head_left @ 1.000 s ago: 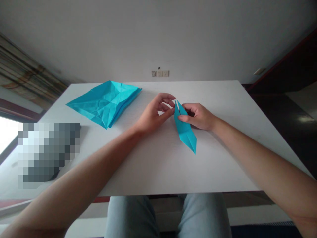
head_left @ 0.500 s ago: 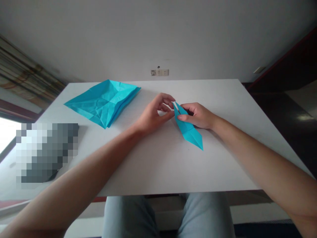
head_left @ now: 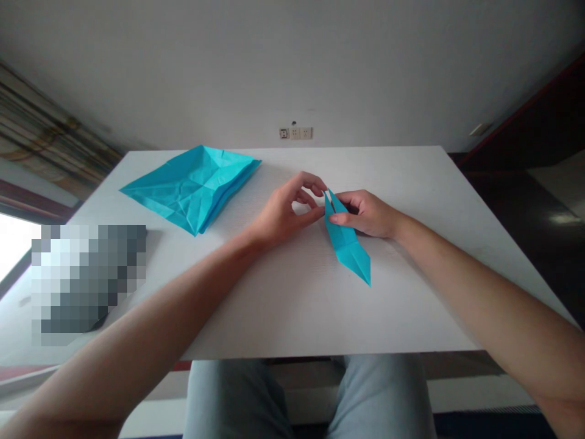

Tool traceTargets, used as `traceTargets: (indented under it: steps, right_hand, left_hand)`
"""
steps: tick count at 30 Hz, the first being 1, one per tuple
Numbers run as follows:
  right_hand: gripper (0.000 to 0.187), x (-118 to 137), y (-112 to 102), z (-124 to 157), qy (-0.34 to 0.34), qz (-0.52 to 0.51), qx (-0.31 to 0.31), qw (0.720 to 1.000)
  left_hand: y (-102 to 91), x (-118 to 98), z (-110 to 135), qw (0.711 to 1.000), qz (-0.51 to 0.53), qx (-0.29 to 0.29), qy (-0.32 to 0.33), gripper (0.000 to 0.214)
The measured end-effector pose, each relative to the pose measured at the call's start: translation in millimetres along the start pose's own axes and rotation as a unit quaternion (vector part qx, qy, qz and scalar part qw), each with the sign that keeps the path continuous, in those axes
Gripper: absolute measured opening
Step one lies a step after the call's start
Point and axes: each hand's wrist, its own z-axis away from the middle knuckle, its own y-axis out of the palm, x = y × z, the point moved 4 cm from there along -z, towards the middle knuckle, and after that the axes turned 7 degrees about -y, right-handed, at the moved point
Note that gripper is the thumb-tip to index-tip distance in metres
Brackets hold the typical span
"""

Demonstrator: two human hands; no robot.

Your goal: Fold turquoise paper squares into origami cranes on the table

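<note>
Over the white surface (head_left: 274, 305), the right hand (head_left: 372, 213) pinches a folded blue paper (head_left: 348, 244), presumably light, thin and easily creased, best held mid-length, while the left hand (head_left: 283, 210) curls at its split end, its grip unclear.

Hands (head_left: 286, 213) (head_left: 372, 213) curled, left grip unclear.

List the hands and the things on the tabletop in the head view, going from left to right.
Pixelated grey object → large folded blue paper → left hand → small folded blue paper → right hand.
</note>
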Motion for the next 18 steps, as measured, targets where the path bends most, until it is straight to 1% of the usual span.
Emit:
traceTargets:
  steps: [4, 9, 13, 18]
  right_hand:
    - [0.051, 0.1, -0.6, 0.1, 0.001, 0.009, 0.004, 1.000]
    - [0.053, 1.0, -2.5, -1.2, -0.012, 0.016, 0.001, 1.000]
    - [0.053, -0.5, -3.5, -2.2, -0.014, 0.012, -0.010, 1.000]
    - [0.052, -0.4, -4.7, -2.1, -0.012, 0.005, -0.024, 1.000]
  left_hand:
    - [-1.5, -2.3, 0.0, 1.000, -0.018, -0.001, 0.013, 0.028]
    - [-1.9, -0.1, -0.3, 0.999, -0.021, 0.001, 0.025, 0.022]
    - [-1.0, 1.3, -0.4, 0.999, -0.031, 0.008, 0.024, 0.020]
    - [-0.7, -1.9, -1.0, 0.999, -0.031, 0.018, 0.028, 0.014]
